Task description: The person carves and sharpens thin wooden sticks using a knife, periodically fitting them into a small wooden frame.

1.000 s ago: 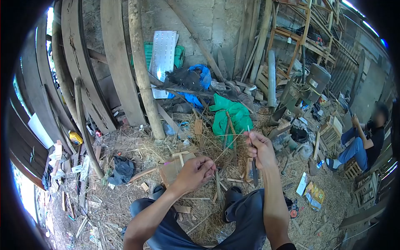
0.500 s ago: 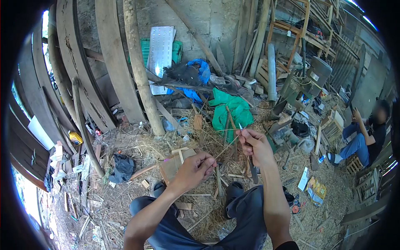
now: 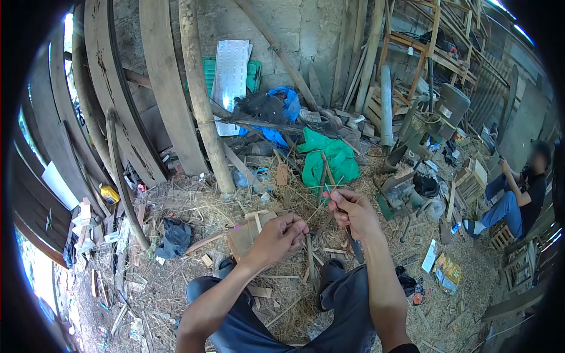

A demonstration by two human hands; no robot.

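Observation:
My left hand [image 3: 278, 236] is closed, its thumb and fingers pinching one end of a thin strip [image 3: 318, 210] that slants up toward my other hand. My right hand [image 3: 352, 215] grips a knife [image 3: 355, 246]; its dark part hangs below the palm and its narrow pale tip points up past the thumb. The strip's upper end lies close to the right thumb and the knife's tip. Both hands are above the littered ground, over my knees. Behind the right hand lies a green plastic sheet [image 3: 331, 163].
A cardboard piece [image 3: 241, 240] and a black bag [image 3: 175, 238] lie left of my hands. A wooden post [image 3: 203, 100] stands ahead. A yellow packet [image 3: 448, 273] lies at right, where a seated person [image 3: 521, 191] holds a long object.
My right hand has come down and left, closer to my left hand, with the knife still in it. My left hand has barely moved and still pinches the strip.

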